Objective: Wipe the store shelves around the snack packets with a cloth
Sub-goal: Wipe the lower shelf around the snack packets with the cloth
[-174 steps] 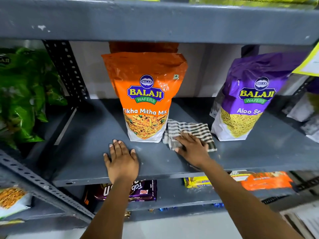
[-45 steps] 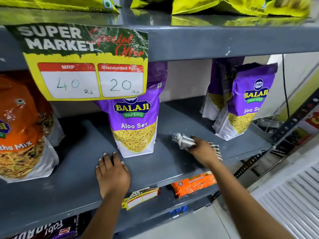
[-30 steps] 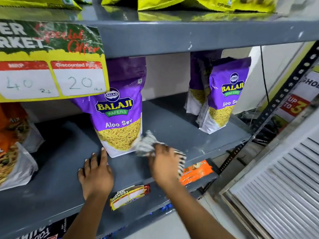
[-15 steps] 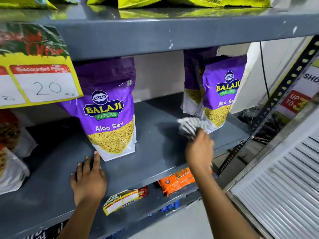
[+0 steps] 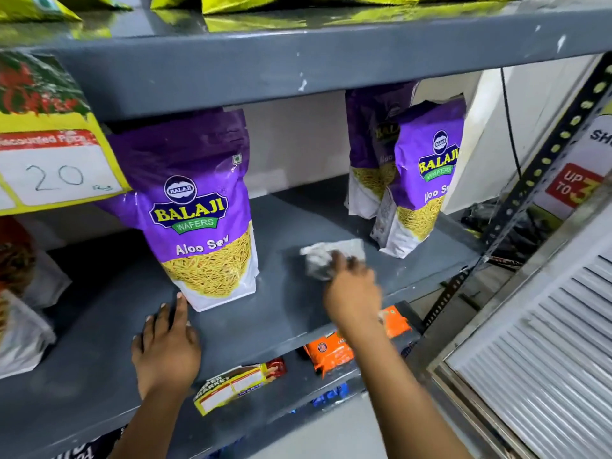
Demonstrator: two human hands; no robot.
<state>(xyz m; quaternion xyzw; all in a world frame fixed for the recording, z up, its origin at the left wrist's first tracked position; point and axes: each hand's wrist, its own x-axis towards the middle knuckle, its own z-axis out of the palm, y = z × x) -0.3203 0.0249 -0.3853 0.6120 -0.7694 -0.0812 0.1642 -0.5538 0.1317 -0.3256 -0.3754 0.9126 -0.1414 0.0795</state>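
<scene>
— Two hands are working on the grey shelf [image 5: 271, 313]. What is the right hand [image 5: 352, 294] doing?
— It is gripping a cloth [image 5: 326, 258], fingers curled round the bunched fabric, and pressing it on the shelf between the near purple Aloo Sev packet [image 5: 195, 213] and the purple pair [image 5: 420, 180] standing further right. The cloth is blurring, so I cannot make out its pattern.
— And the left hand [image 5: 165, 351]?
— It is lying flat on the shelf's front part, fingers spread wide, holding nothing, one fingertip just touching the near packet's bottom corner.
— Anything beside them?
— A yellow price card [image 5: 56, 167] is hanging from the upper shelf, reading 20.
</scene>
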